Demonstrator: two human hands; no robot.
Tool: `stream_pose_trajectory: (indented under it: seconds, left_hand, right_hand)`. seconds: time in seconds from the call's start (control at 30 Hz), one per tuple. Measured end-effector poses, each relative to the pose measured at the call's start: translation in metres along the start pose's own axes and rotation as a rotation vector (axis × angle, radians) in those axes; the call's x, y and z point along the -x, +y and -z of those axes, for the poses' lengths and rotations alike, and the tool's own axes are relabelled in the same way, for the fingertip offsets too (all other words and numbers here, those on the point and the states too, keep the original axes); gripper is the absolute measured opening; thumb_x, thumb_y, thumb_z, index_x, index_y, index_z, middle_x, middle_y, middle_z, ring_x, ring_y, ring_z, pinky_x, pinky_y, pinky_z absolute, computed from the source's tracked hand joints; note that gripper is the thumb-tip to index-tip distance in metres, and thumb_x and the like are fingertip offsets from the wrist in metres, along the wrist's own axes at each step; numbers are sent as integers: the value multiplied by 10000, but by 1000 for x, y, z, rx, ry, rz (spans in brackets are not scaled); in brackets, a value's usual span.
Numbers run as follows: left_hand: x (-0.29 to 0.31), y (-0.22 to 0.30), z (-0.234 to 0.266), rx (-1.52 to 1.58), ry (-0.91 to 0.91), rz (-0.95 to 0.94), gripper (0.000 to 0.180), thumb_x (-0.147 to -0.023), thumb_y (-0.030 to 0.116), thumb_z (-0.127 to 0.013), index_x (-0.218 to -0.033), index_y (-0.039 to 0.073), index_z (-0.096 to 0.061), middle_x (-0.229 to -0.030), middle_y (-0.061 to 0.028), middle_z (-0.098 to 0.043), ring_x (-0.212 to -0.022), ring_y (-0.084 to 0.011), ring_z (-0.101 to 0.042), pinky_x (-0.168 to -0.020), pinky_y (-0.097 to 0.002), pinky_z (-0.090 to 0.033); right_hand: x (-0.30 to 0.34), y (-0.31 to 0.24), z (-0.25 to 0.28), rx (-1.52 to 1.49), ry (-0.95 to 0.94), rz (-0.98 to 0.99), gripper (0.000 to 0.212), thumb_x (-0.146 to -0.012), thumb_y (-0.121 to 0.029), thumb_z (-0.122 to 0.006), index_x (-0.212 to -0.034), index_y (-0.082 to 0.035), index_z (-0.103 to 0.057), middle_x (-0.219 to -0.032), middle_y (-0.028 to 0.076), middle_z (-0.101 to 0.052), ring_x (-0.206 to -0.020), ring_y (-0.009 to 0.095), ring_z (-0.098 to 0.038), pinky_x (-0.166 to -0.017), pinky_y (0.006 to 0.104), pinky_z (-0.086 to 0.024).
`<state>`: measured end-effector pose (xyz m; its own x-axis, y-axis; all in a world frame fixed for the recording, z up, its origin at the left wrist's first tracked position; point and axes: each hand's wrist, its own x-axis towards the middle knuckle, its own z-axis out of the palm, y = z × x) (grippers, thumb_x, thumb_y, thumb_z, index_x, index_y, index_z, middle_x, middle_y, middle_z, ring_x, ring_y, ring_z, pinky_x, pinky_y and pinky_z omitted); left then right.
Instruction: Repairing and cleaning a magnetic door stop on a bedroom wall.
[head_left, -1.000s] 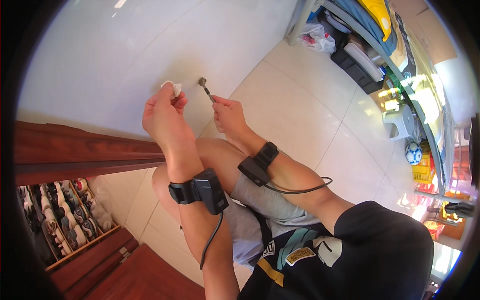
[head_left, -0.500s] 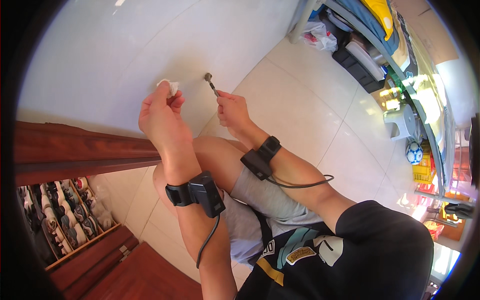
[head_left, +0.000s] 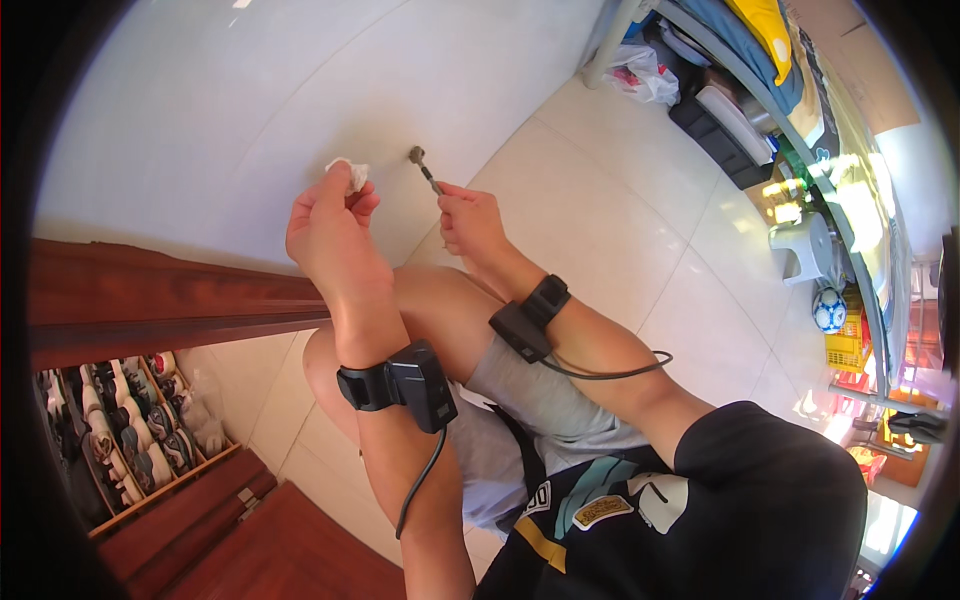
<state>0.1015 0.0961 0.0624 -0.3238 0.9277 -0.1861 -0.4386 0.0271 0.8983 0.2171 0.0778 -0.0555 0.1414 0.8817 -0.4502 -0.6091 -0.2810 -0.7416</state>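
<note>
My left hand [head_left: 332, 232] is raised in front of the white wall [head_left: 270, 110], its fingers closed on a crumpled piece of white tissue [head_left: 354, 177]. To its right, my right hand [head_left: 472, 222] grips the lower end of a thin black-and-grey rod [head_left: 427, 173]. The rod has a rounded dark metal end, seen against the wall; whether that end touches the wall I cannot tell. A gap separates the tissue from the rod. Each forearm wears a black strap with a boxy device and a cable, the left device [head_left: 424, 386] and the right device [head_left: 522, 330].
A dark red wooden door frame [head_left: 180, 300] runs left of my knees. Beyond it stands a shoe rack [head_left: 150, 440] with several shoes. At the right are a bed frame [head_left: 800, 130], a black bin [head_left: 720, 135], a white stool [head_left: 800, 250] and a ball [head_left: 829, 310].
My left hand has shifted slightly right and down with the tissue. My right hand has moved a little to the right, still gripping the rod.
</note>
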Motion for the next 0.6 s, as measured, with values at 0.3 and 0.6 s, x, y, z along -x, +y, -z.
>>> stream_pose_trajectory:
  seconds: [0.3, 0.6]
  left_hand:
    - [0, 3, 3, 26, 3, -3, 152, -847, 64, -693, -876, 4, -557, -829, -86, -626, -710, -155, -605, -630, -234, -500]
    - [-3, 4, 4, 38, 20, -5, 153, -853, 68, -694, -901, 1, -565, -834, -85, -627, -718, -154, -607, -641, -238, -506]
  right_hand:
    - [-7, 4, -1, -5, -19, -4, 319, -917, -62, -533, -1229, -17, -582, -640, -37, -427, -457, 41, -319, -391, 218, -209]
    - [-1, -1, 4, 24, -43, 3, 332, -915, -65, -536, -1241, -17, -572, -637, -49, -417, -461, 39, -313, -395, 222, -212]
